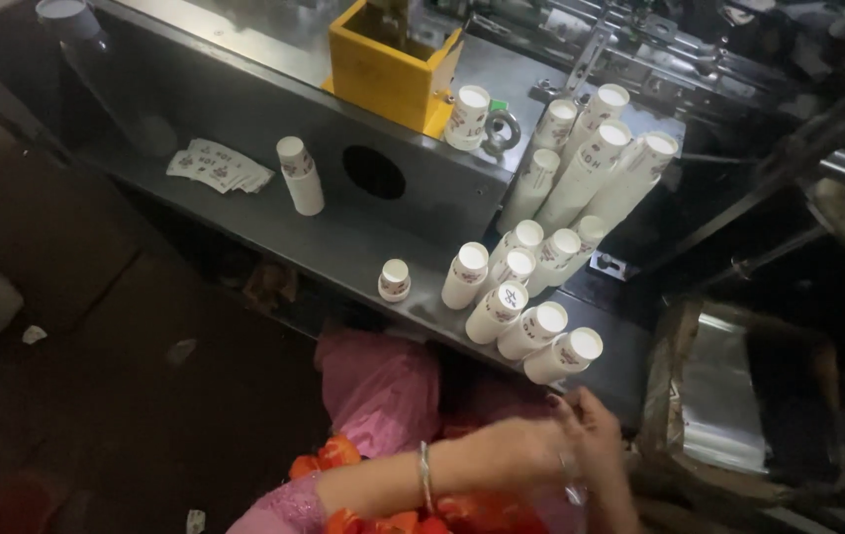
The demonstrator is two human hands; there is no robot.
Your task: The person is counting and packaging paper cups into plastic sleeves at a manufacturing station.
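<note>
My left hand [531, 442] reaches in from the lower left, a thin bangle on its wrist. It meets my right hand [606, 450] just below the front edge of a grey metal ledge [274, 229]. The fingers overlap and blur, so what they hold is unclear. Right above them lie several stacks of white printed paper cups [533, 326], mouths toward me. More tall cup stacks [586, 173] lean against the machine behind. A single short cup [394, 280] stands left of the stacks.
A yellow open box [393, 64] sits on the machine top beside a cup [469, 116]. Flat cup blanks [220, 166] and a short cup stack [301, 176] lie left of a round hole [374, 172]. A foil-lined bag [729, 396] stands right; pink cloth [383, 386] covers my lap.
</note>
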